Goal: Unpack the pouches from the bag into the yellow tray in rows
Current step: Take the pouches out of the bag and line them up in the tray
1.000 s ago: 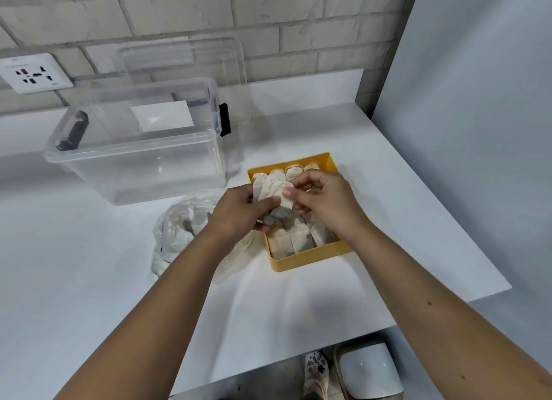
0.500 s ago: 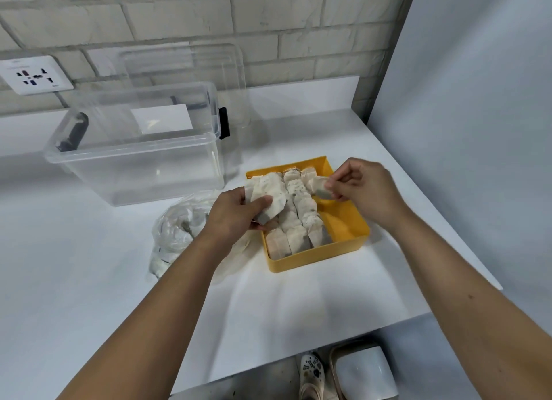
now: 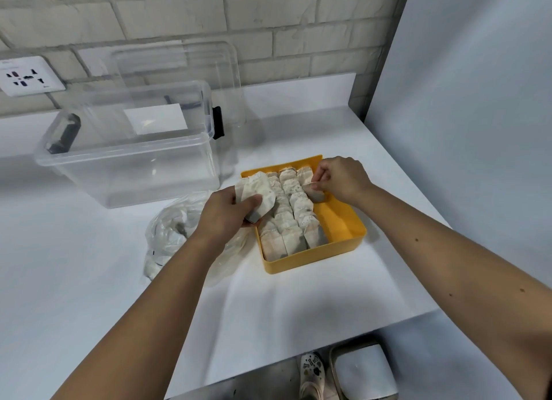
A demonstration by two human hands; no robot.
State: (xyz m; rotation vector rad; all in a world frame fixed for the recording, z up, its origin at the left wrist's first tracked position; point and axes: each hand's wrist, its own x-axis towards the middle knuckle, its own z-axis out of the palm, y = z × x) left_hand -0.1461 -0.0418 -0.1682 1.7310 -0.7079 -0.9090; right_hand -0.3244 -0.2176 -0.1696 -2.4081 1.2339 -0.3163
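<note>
Pinching a small beige paper pouch (image 3: 314,192) at the yellow plastic tray's (image 3: 316,257) 1 o'clock, the right hand (image 3: 340,180) should seat it snug beside the rows (image 3: 294,214); left hand (image 3: 227,211) grips spare pouches (image 3: 257,195).

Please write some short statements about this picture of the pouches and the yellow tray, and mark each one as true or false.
1. The left hand holds a bunch of pale paper pouches. True.
2. The right hand is empty. False: it pinches a single pale pouch over the far right part of the yellow plastic tray.
3. The tray is completely filled. False: a strip along its right side is bare.
4. The crumpled clear plastic bag lies on the table, left of the tray. True.
</note>
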